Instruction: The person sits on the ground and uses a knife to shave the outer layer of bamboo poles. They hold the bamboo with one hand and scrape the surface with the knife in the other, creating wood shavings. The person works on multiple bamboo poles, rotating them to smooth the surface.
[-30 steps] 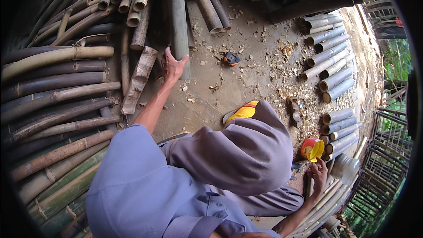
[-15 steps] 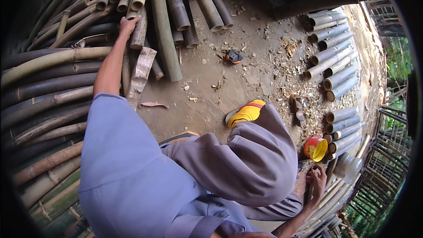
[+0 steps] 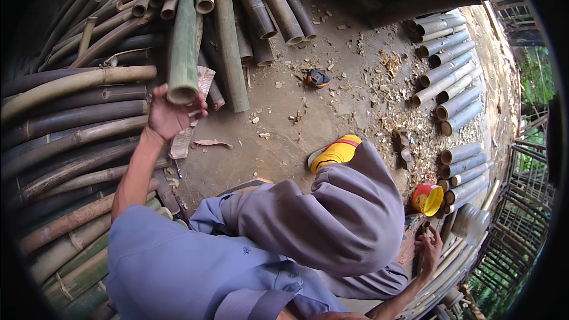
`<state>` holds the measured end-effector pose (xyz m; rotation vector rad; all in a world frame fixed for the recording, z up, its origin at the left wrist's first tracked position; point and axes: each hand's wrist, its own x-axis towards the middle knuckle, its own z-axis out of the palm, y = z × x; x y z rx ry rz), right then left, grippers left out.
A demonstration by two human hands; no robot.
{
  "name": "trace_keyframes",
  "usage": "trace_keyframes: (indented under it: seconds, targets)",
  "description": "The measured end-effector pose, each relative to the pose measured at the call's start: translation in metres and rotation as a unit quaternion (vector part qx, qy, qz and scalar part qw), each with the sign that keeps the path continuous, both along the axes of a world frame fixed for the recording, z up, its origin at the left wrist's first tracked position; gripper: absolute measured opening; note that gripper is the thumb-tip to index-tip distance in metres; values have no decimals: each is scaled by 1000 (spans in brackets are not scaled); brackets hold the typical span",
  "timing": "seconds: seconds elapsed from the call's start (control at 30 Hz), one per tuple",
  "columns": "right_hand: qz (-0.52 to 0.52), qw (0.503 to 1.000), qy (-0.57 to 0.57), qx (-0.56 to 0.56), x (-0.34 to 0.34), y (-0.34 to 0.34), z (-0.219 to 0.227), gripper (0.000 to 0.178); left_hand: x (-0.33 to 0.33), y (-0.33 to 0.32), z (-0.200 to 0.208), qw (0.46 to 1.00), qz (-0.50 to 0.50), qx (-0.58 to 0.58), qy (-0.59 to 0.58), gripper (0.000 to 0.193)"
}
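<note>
Well, left hand [image 3: 165,112] cupping smooth green bamboo tube [image 3: 184,53], hollow, round-ended.

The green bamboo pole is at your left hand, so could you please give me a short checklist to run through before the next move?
1. Left hand at the near end of the green bamboo pole: ok, thumb and fingers sit around the rim.
2. Far end free of neighbouring poles: cannot tell, it runs in among them.
3. Black-and-orange tool apart from the pole: ok, it lies on the floor.
4. Floor swept of wood chips: not ok, they are scattered about.
5. Right hand supporting the pole: not ok, it is well away.
</note>
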<state>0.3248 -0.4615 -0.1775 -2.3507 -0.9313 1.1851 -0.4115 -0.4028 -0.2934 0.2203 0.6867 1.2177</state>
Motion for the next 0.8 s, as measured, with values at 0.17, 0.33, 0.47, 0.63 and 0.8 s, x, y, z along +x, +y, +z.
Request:
trace_keyframes:
  seconds: [0.17, 0.33, 0.47, 0.63, 0.8]
  targets:
    - [48, 999, -3, 6, -7, 24, -5, 42, 24, 3, -24, 992, 90, -71, -52, 62]
    - [65, 998, 0, 16, -4, 26, -8, 40, 90, 6, -41, 968, 110, -152, 163, 53]
    - [30, 999, 10, 35, 7, 7, -9, 40, 185, -30, -76, 929, 214, -123, 276, 45]
    - [3, 1000, -7, 4, 12, -4, -9, 41, 244, -51, -82, 925, 163, -72, 336, 37]
    - [3, 1000, -11, 0, 17, -10, -11, 44, 270, -37, -77, 978, 22, -43, 202, 35]
